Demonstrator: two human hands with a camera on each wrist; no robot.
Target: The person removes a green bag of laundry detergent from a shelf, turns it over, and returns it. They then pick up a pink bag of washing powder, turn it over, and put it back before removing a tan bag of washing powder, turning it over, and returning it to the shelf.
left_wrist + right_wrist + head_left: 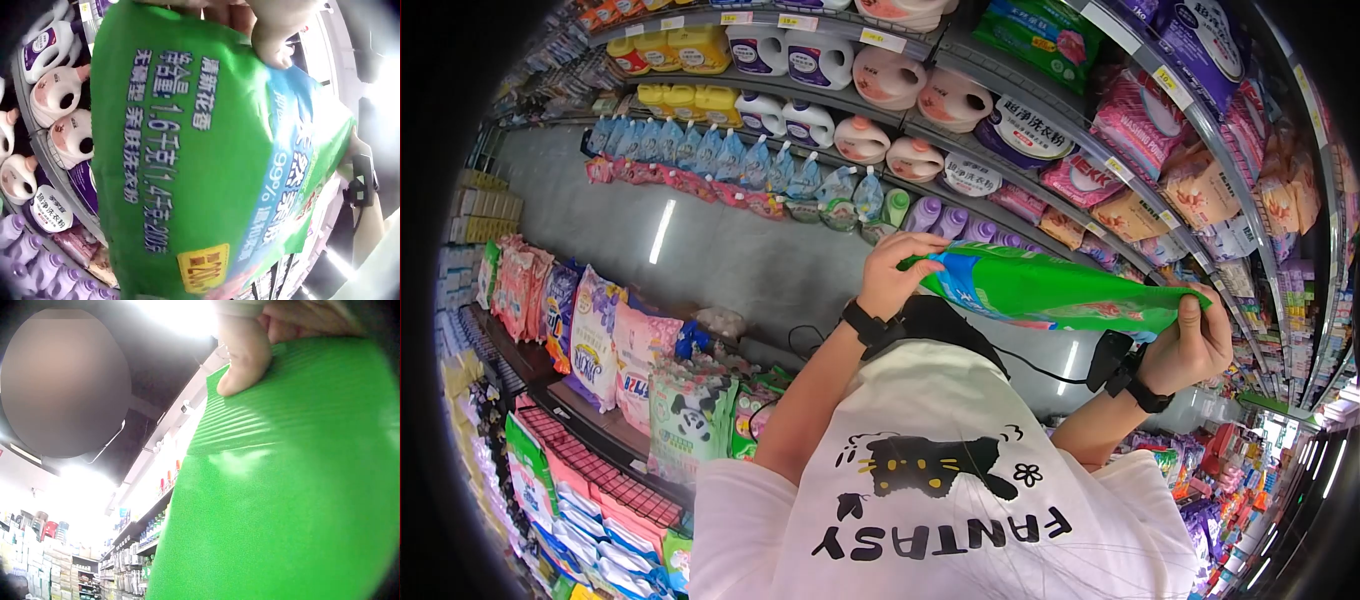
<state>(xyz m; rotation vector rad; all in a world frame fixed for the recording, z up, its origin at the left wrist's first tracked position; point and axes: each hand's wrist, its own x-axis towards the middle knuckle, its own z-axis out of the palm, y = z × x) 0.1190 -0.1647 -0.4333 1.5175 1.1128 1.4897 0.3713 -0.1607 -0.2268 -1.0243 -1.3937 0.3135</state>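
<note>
A green bag of laundry powder (1050, 285) is stretched lengthwise between both hands in front of the chest, above the white shirt. My left hand (890, 275) pinches its left end, with the thumb over the edge. At the other end, my right hand (1200, 345) grips the corner between thumb and fingers. The left wrist view shows the printed face of the bag (206, 144), with a blue band, white lettering and a yellow label. In the right wrist view, the thumb (244, 362) presses on the ribbed, sealed green edge.
Ahead, shelves hold rows of detergent bottles (815, 60), blue refill pouches (720, 152) and pink powder bags (1140, 110). Purple bottles (950, 222) stand on the lowest level. More bagged goods (595, 340) line a display at the left. Grey floor (650, 235) lies between.
</note>
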